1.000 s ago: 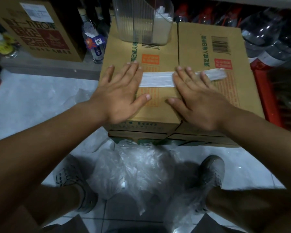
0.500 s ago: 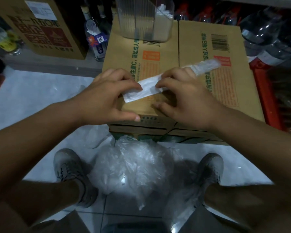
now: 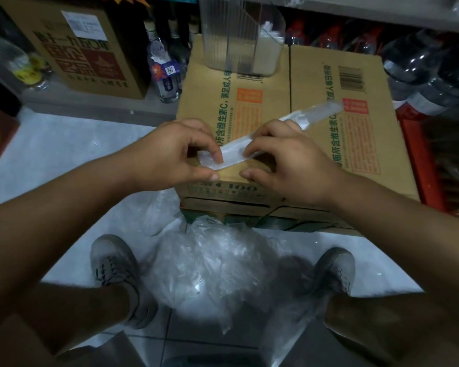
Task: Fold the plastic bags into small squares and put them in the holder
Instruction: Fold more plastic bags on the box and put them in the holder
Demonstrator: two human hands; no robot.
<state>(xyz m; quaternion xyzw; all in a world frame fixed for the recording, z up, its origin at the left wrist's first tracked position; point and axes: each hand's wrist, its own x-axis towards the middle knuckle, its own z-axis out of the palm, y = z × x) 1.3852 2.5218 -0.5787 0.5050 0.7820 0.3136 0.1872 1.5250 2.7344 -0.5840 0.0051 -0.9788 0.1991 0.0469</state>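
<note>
From the head camera, the bag strip (image 3: 313, 112) now slants up off the cardboard box (image 3: 212, 102). The left hand (image 3: 175, 152) pinches its near end and the right hand (image 3: 284, 160) grips it mid-length, so end-over-end folding looks about to start. A second ago, flat palms pressed it down. The holder (image 3: 239, 38) waits behind.

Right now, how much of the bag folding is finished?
What look like folded bags already sit in the clear holder. One bag is a long strip: the left hand pinches its near end, the right hand holds its middle. It is not yet a square, and a crinkly pile of bags waits on the floor.
</note>
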